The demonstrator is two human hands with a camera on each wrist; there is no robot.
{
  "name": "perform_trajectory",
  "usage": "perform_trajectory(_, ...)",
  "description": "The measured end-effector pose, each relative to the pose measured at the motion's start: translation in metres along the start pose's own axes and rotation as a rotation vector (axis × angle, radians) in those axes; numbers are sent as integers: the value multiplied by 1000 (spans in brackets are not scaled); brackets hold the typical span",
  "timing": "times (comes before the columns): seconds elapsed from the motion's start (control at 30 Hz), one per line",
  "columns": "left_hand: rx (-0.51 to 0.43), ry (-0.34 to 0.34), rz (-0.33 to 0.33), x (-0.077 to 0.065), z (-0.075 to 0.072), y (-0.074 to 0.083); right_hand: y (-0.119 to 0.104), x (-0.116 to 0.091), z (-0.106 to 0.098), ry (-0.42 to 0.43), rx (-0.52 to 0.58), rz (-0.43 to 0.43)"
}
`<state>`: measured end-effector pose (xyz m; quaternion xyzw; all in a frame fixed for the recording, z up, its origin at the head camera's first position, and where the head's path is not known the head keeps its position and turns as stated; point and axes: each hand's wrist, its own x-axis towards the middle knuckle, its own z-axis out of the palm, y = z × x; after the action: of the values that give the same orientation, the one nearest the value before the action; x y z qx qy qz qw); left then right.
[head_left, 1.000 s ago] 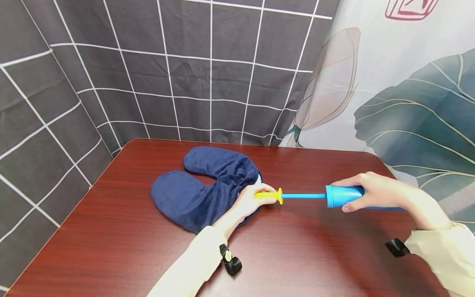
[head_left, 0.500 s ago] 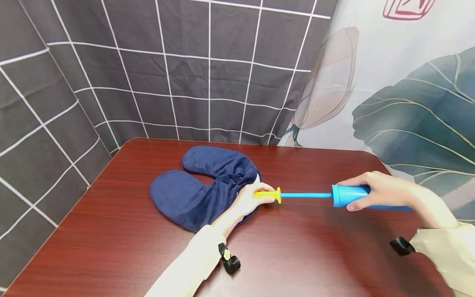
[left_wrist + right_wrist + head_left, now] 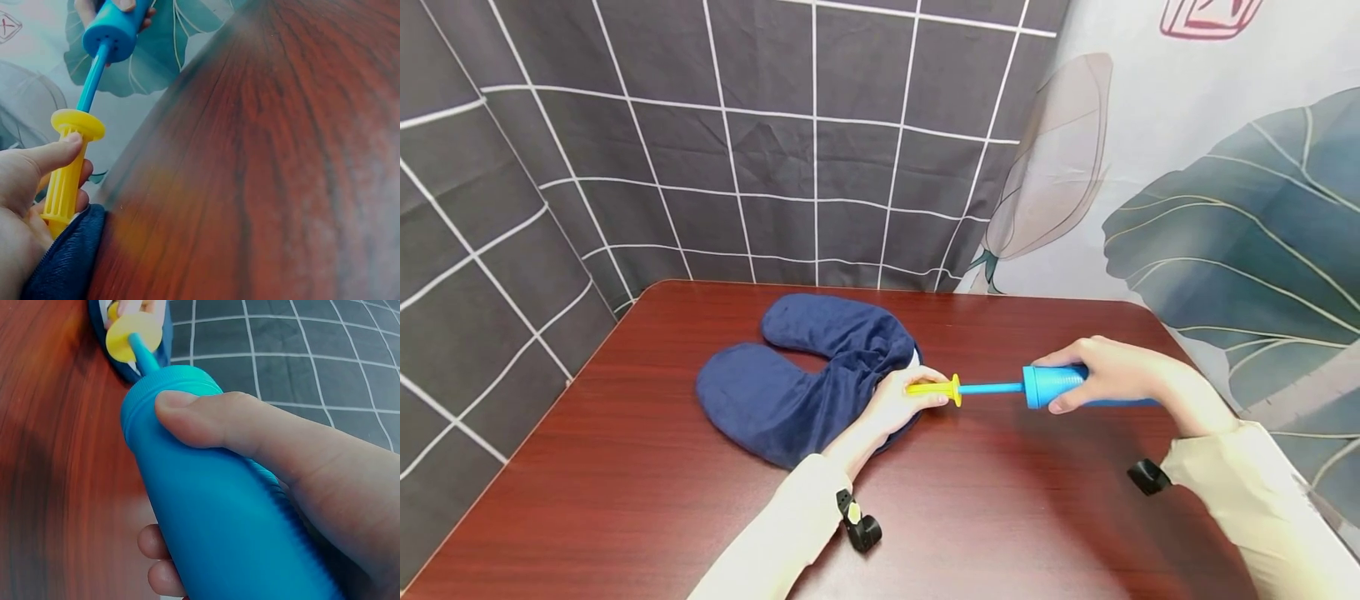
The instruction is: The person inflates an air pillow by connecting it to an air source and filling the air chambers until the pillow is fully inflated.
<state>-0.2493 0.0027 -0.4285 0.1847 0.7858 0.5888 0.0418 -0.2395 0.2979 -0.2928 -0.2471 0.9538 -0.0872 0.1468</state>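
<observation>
Probably a light, stiff pump is suiting two-handed holds. Left hand is gripping its handle, right hand its barrel.

Forward-and-down head view from above, close wrist views, blue pump in all three.

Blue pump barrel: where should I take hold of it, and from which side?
Probably around the blue pump barrel just behind the wider collar, coming from the right, where the right grip holds it. It runs roughly sideways in the head view, and its round shape suits wrapping; the thin rod and yellow handle extend leftward, so avoid that end.
</observation>
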Motion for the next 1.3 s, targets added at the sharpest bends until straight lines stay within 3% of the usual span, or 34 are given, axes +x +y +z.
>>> perform_trajectory(0.57, -27, 8, 1, -1, 1, -3, -25, 40, 15, -40, -14, -73)
perform_trajectory(1.0, -26, 6, -9, 1, -1, -1, -40, 64, 27, -9, -33, -113)
perform_trajectory(1.3, -81, -23, -22, -1, -1, -1, -38, 53, 28, 20, -43, -117)
